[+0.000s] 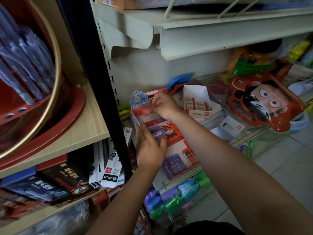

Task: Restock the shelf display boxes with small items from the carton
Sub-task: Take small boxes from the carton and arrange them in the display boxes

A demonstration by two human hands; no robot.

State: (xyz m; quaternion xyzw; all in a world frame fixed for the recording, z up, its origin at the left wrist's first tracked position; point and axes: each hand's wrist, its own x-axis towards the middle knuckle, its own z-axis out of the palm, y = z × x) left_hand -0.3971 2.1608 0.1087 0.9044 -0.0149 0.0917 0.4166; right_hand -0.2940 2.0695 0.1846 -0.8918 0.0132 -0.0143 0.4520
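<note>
With the left hand flat against the red display box on the wire shelf, the right hand apparently pinches a blurred item inside; a slip could topple the box.

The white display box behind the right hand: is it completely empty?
No. The white display box holds rows of small red-and-white packs, just right of the right hand.

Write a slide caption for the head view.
Left hand steadies a red display box while the right hand reaches into it.
</note>
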